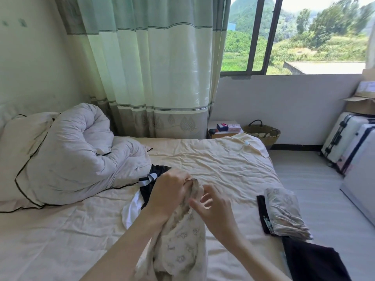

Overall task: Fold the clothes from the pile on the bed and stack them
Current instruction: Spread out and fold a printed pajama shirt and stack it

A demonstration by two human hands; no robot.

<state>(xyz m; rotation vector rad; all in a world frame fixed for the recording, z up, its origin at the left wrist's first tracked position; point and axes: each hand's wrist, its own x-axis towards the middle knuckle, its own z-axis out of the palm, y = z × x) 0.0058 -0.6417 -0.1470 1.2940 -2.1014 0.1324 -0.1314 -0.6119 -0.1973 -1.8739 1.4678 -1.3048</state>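
Scanning from the frame's left, I see a rumpled white duvet with black piping (67, 155), then a black-and-white heap of clothes (146, 187) at centre on the cream bed sheet (213, 159). My left hand (168, 191) pinches the top of a cream patterned garment (182, 236); my right hand (211, 207), fingers loose, touches it. A folded leaf-print stack (286, 213) lies at lower right.

**Bare arms, nothing worn**

Two forearms are showing from the lower edge, both bare to the frame's limit with no sleeve covering them. The left hand (169, 191) and right hand (212, 207) are wearing no rings, watch or gloves.
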